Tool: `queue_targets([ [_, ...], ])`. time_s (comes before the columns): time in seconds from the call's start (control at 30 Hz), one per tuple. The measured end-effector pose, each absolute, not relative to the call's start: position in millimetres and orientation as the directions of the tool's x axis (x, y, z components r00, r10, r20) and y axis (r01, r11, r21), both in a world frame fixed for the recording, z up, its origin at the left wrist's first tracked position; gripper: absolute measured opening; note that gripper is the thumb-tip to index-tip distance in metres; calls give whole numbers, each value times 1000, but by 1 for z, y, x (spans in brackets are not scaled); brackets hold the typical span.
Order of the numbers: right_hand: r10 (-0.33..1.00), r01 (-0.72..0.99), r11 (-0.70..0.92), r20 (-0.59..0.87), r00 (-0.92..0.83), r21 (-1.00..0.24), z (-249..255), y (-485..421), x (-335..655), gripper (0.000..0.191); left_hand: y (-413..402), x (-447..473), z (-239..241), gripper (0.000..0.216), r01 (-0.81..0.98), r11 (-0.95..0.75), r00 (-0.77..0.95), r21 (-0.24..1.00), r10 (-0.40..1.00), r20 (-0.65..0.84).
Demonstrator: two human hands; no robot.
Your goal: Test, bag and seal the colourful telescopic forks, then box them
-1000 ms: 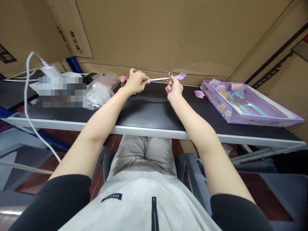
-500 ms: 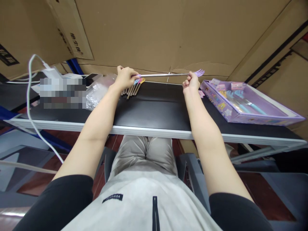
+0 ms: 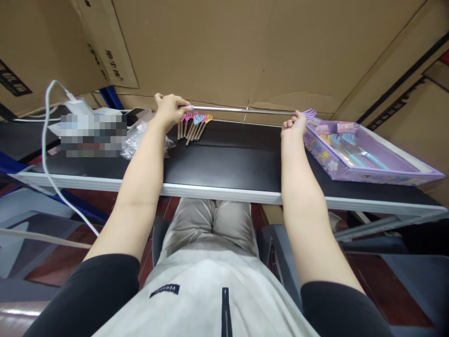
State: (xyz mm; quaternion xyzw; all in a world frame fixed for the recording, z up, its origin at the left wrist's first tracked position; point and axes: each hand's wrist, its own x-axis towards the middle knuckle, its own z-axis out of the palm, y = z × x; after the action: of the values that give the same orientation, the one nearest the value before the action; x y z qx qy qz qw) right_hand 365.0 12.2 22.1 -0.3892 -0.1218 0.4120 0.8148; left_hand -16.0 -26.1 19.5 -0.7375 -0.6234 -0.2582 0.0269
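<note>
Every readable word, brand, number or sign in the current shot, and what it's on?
"VERS": black label on the pale top; remaining letters unclear.
Left cardboard: Chinese-style characters, too blurred to quote; boxed black mark at far left, unreadable.
Right cardboard: black printed marks, nothing readable.
Purple box: printed graphics, any text too small.
Pixelated area: unreadable.
Held telescopic back scratcher: no text visible.

The black table (image 3: pixel 231 161) has a silvery front edge. Near its back edge lie claw-headed rods (image 3: pixel 192 133); clear plastic bags (image 3: pixel 135 139) and blurred items (image 3: pixel 93 135) lie leftward, an open purple box (image 3: pixel 324 154) near the right end.
</note>
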Motion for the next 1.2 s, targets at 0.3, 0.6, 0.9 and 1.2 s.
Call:
queue_targets([
  [0.3,708,-615,393,-202,677,-683,17,11,376,47,-13,-33,8,67,897,-259,94,358,903,418],
  [0.6,739,-553,366,-127,662,-749,16,8,373,45,-7,-44,1,46,863,-316,121,395,887,445],
  [0.9,857,-442,316,52,513,-840,21,2,338,57,-7,-28,0,31,825,-359,154,437,886,436],
  [1.2,879,-535,266,-26,476,-802,9,0,308,58,0,-18,-4,24,834,-389,193,391,870,453],
])
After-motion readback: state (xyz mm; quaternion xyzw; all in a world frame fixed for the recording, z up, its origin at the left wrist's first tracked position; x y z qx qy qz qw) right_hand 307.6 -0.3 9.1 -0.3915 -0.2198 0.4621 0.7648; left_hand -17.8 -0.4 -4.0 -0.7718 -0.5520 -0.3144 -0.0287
